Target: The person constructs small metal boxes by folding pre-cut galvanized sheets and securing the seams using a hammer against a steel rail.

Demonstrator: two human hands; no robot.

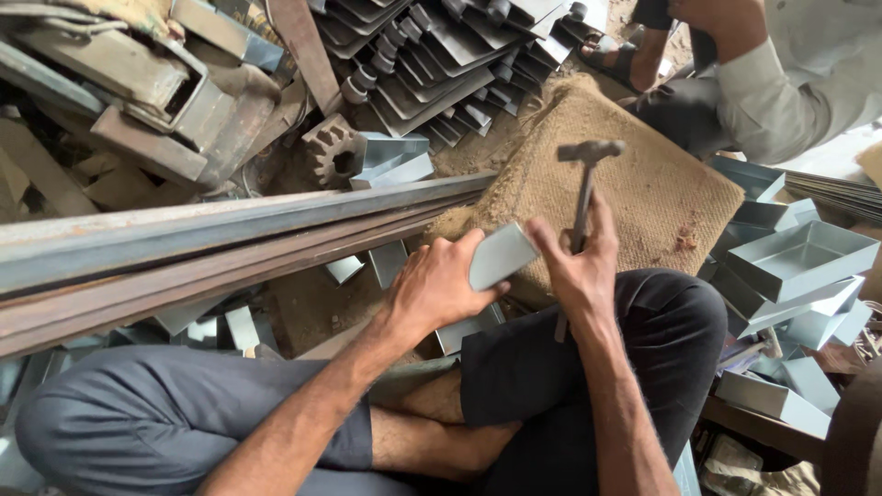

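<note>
My left hand (439, 287) grips a small folded piece of grey sheet metal (501, 255) and holds it against the end of long steel bars (230, 246). My right hand (579, 268) holds a metal hammer (585, 174) by its handle, head raised above the piece, fingers also touching the sheet piece's right edge. I sit cross-legged on the floor in dark trousers, both forearms reaching forward over my knees.
A burlap cushion (634, 184) lies just beyond my hands. Finished grey metal trays (799, 262) are piled at right. Stacks of bent metal parts (441, 55) and scrap iron (138, 92) fill the top left. Another person's sleeve (781, 87) and sandalled foot sit at upper right.
</note>
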